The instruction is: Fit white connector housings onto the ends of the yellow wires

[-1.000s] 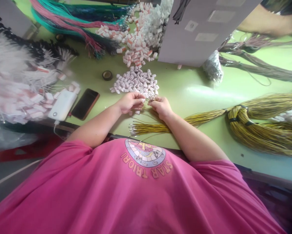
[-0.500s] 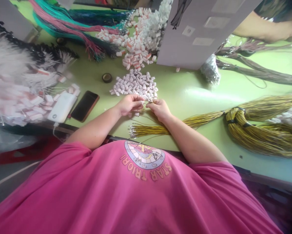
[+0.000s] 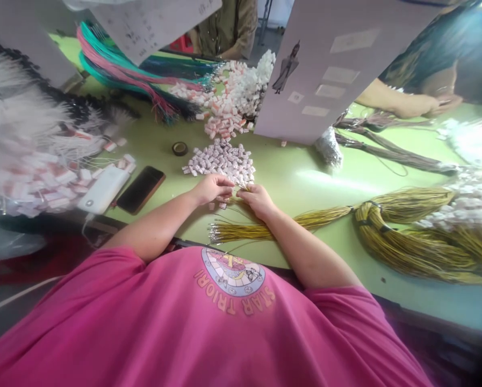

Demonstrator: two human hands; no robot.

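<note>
Since half a second ago the view has tipped upward, so a hanging sheet of paper (image 3: 148,24) and a person's sleeve (image 3: 244,29) now show beyond the pile of small white pieces (image 3: 218,161); both working hands keep their places at its near edge. I take that pile, too many to count, as my mark on the green desk (image 3: 154,145).

Far left of it spreads one blurred heap of white connectors (image 3: 43,180). Between heap and pile, on the near side, lie one white box-shaped device (image 3: 104,189) and one dark phone (image 3: 141,189), with one tape roll (image 3: 180,149) just left of the pile. The left hand (image 3: 212,190) has its fingertips drawn narrow; I can't tell whether they pinch anything. Two loose pieces (image 3: 217,206) sit below it, nearer than the pile. The right hand (image 3: 259,201), at the pile's near right, is closed round several yellow wires (image 3: 245,187), tips poking out.

Right of the pile, behind, stands one partition (image 3: 305,126) bearing five pale labels; one clear bag (image 3: 330,150) rests beside its foot. Farther right is a tied yellow bundle (image 3: 405,242), and beyond it a co-worker's hand (image 3: 414,106).
</note>
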